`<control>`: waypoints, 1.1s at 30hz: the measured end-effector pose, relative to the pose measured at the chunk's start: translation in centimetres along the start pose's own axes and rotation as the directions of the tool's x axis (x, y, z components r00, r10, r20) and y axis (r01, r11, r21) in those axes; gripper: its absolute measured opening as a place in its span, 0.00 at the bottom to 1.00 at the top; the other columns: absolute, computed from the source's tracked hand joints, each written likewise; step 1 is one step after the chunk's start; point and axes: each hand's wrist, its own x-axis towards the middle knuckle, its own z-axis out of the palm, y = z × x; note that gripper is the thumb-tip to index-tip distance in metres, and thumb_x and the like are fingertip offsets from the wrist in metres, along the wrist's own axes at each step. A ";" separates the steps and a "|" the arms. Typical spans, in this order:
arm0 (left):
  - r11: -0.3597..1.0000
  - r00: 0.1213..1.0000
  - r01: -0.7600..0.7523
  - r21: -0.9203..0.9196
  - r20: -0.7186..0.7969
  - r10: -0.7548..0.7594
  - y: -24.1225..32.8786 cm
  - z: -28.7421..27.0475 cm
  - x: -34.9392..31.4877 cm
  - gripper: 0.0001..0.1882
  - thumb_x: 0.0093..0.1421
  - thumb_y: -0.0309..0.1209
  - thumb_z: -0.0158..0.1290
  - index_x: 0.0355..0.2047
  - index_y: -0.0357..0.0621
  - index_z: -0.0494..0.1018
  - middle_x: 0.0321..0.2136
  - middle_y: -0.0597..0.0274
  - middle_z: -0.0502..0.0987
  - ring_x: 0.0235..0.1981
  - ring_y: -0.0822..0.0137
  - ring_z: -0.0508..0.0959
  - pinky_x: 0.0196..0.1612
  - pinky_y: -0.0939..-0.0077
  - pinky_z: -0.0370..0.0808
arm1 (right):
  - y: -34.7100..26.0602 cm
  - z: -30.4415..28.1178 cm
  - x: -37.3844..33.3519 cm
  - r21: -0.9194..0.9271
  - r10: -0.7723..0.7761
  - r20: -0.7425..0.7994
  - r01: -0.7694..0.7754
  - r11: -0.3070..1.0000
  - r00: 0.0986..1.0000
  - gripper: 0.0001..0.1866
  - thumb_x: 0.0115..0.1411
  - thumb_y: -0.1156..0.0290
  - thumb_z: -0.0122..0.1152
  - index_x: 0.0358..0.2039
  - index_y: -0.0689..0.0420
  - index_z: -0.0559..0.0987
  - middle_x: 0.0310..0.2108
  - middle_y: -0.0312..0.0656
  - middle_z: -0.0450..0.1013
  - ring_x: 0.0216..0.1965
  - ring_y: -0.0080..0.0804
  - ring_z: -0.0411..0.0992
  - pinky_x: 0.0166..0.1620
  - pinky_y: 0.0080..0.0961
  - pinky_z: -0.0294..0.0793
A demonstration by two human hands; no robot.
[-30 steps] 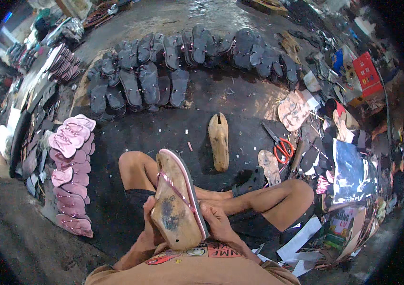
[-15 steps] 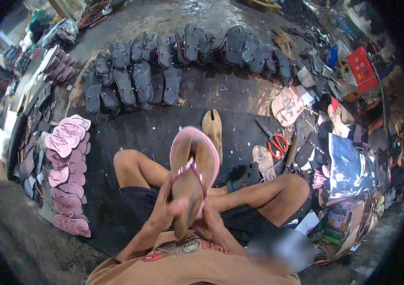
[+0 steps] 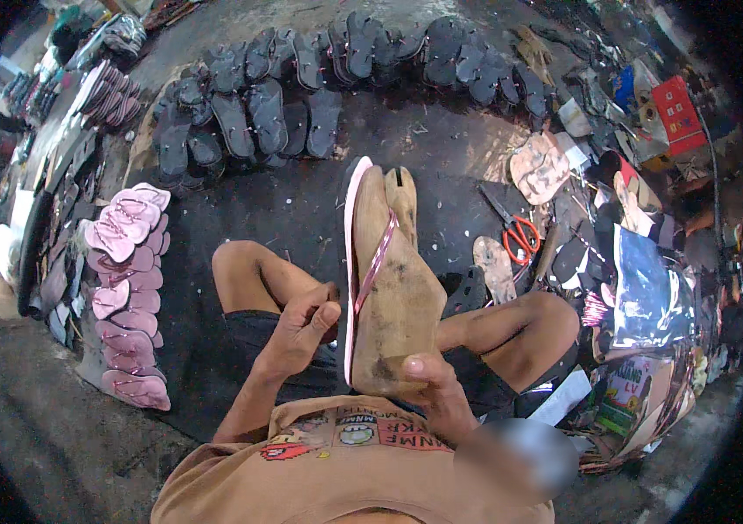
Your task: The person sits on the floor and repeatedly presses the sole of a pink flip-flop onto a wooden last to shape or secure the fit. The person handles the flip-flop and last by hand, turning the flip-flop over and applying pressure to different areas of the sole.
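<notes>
The person sits on the dark floor [image 3: 302, 210] with knees spread, holding a wooden last [image 3: 398, 297] with a pink sandal [image 3: 352, 262] fitted along it, the pair tilted up and away between the knees. The right hand [image 3: 437, 393] grips the heel end from below, its thumb pressed flat on the wood and the other fingers curled out of sight behind it. The left hand [image 3: 302, 327] sits just beside the sandal's pink edge, its fingers bent together and pressing against the sole's side about midway along; whether they pinch the edge or only push on it I cannot tell. A pink strap [image 3: 376, 262] runs up the last from beyond the left fingertips to the toe. Past the toe, well away from both hands, lie rows of dark soles [image 3: 258, 113]. Off to the left of the left hand, a stack of pink soles [image 3: 127, 288] lies in a column. To the right, beyond the right knee, red scissors [image 3: 522, 236] lie among scraps.
</notes>
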 end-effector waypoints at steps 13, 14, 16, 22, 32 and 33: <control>0.498 0.903 0.427 -0.755 0.385 -0.191 -10.8 4.7 0.1 0.32 0.73 0.48 0.55 0.70 0.46 0.65 0.65 0.58 0.73 0.66 0.61 0.73 0.68 0.58 0.71 | 0.7 0.6 3.2 -0.688 -0.343 0.500 0.605 0.401 0.795 0.70 0.55 0.63 0.76 0.78 0.59 0.28 0.76 0.60 0.47 0.77 0.49 0.52 0.77 0.45 0.50; 0.504 0.900 0.432 -0.748 0.395 -0.185 -9.9 5.2 1.0 0.34 0.73 0.50 0.55 0.71 0.46 0.63 0.66 0.58 0.72 0.67 0.61 0.72 0.69 0.58 0.70 | 0.7 0.1 4.2 -0.702 -0.331 0.512 0.608 0.370 0.792 0.72 0.55 0.64 0.77 0.78 0.58 0.26 0.76 0.61 0.46 0.77 0.50 0.52 0.77 0.46 0.50; 0.529 0.912 0.391 -0.753 0.393 -0.115 -8.6 3.9 3.0 0.38 0.72 0.53 0.54 0.74 0.47 0.59 0.69 0.56 0.69 0.69 0.60 0.70 0.71 0.57 0.68 | 0.5 -1.4 5.8 -0.621 -0.354 0.441 0.565 0.543 0.825 0.72 0.54 0.64 0.77 0.78 0.56 0.25 0.75 0.60 0.46 0.77 0.49 0.51 0.76 0.47 0.52; 0.617 0.974 0.228 -0.753 0.166 -0.157 -7.4 1.2 1.8 0.50 0.69 0.69 0.46 0.79 0.48 0.52 0.74 0.55 0.64 0.73 0.56 0.66 0.76 0.55 0.64 | 2.6 -2.6 8.7 -0.663 -0.435 0.338 0.539 0.519 0.834 0.69 0.58 0.69 0.71 0.79 0.57 0.22 0.78 0.59 0.38 0.78 0.52 0.47 0.77 0.48 0.50; 0.288 0.984 0.056 -0.956 0.004 -0.177 -7.2 -5.4 7.3 0.39 0.73 0.59 0.48 0.61 0.28 0.64 0.45 0.59 0.70 0.35 0.71 0.65 0.36 0.72 0.66 | -0.7 -3.8 6.3 -0.614 -0.597 -0.205 0.373 0.696 0.775 0.62 0.54 0.70 0.67 0.81 0.54 0.38 0.76 0.52 0.53 0.77 0.47 0.55 0.75 0.41 0.59; 0.268 0.995 0.086 -0.960 0.070 -0.071 -6.5 -3.9 6.6 0.42 0.70 0.61 0.53 0.62 0.30 0.63 0.45 0.62 0.68 0.35 0.72 0.65 0.36 0.73 0.65 | -2.0 -6.7 9.3 -0.744 -0.699 -0.143 0.389 0.543 0.701 0.57 0.56 0.70 0.65 0.80 0.57 0.42 0.76 0.54 0.52 0.77 0.47 0.53 0.76 0.40 0.56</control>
